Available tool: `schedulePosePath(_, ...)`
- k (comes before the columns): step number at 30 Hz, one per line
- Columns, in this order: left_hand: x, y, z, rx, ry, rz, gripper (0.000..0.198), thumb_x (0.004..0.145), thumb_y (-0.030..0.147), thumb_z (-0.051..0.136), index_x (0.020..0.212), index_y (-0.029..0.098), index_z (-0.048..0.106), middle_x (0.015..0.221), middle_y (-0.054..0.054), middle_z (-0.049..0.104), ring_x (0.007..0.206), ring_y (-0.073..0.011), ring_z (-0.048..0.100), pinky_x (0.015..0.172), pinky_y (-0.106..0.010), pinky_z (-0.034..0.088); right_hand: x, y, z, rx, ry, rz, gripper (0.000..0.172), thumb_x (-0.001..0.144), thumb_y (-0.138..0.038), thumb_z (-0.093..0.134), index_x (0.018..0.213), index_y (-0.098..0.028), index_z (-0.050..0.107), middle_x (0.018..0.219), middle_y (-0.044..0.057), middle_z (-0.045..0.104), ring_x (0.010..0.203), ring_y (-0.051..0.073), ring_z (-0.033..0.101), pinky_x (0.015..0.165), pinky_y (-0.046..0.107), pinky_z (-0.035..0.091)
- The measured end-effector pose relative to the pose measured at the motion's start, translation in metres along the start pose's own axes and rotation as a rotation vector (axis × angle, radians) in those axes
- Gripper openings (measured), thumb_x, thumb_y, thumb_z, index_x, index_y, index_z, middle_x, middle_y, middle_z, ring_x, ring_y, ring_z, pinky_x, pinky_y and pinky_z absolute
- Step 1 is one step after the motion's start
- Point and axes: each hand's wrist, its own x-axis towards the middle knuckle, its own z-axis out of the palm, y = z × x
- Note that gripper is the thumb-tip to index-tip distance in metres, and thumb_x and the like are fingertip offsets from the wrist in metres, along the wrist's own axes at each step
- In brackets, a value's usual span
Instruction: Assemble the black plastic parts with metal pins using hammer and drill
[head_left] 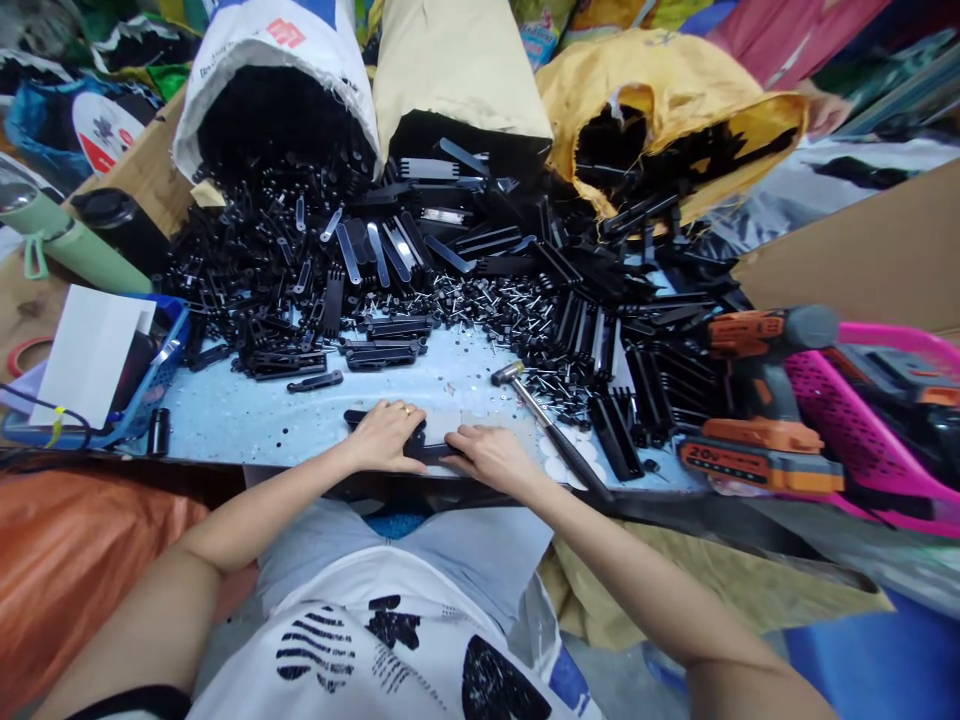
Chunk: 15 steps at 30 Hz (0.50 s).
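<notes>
At the front edge of the blue work surface [225, 405], my left hand [388, 438] lies over a long black plastic piece [435, 450], fingers together, a ring on one finger. My right hand [491, 455] grips the same piece near its right end with curled fingers. Much of the piece is hidden under both hands. To the right of my right hand lies a hammer [559, 440], head pointing away from me. Beyond my hands are small stacks of black plastic parts [386, 350] and a single black part [315, 381].
A heap of small silver screws [502, 305] sits mid-table. Three sacks, white [281, 50], cream [461, 70] and yellow [675, 80], open toward black parts. An orange cordless drill [765, 400] and pink basket [840, 400] stand right; a blue basket [176, 345] stands left.
</notes>
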Motion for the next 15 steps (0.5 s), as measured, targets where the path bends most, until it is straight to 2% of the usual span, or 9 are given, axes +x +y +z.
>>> schedulePosePath(4, -0.003, -0.003, 0.000, -0.038, 0.071, -0.018, 0.079, 0.062, 0.072, 0.061, 0.116, 0.016, 0.047, 0.108, -0.013, 0.056, 0.101, -0.0294, 0.052, 0.089, -0.039, 0.036, -0.001, -0.005, -0.014, -0.010, -0.024, 0.040, 0.035, 0.093, -0.048, 0.037, 0.097, -0.020, 0.058, 0.089, 0.006, 0.063, 0.077, 0.017, 0.061, 0.054, 0.025, 0.026)
schedulePosePath(9, -0.003, -0.003, 0.002, -0.031, 0.114, -0.046, 0.072, 0.067, 0.071, 0.059, 0.113, 0.016, 0.047, 0.106, -0.012, 0.057, 0.098, -0.0284, 0.054, 0.085, -0.039, 0.040, 0.000, -0.004, -0.020, -0.010, -0.061, 0.053, 0.036, 0.092, -0.049, 0.038, 0.096, -0.019, 0.058, 0.090, 0.007, 0.064, 0.072, 0.017, 0.061, 0.053, 0.026, 0.024)
schedulePosePath(15, -0.003, -0.006, 0.008, -0.020, 0.215, -0.076, 0.066, 0.072, 0.068, 0.055, 0.111, 0.016, 0.047, 0.104, -0.012, 0.058, 0.096, -0.0277, 0.056, 0.079, -0.037, 0.044, -0.002, -0.009, -0.026, -0.080, 0.037, 0.066, 0.032, 0.094, -0.043, 0.037, 0.099, -0.018, 0.057, 0.091, 0.008, 0.063, 0.079, 0.018, 0.060, 0.056, 0.028, 0.026)
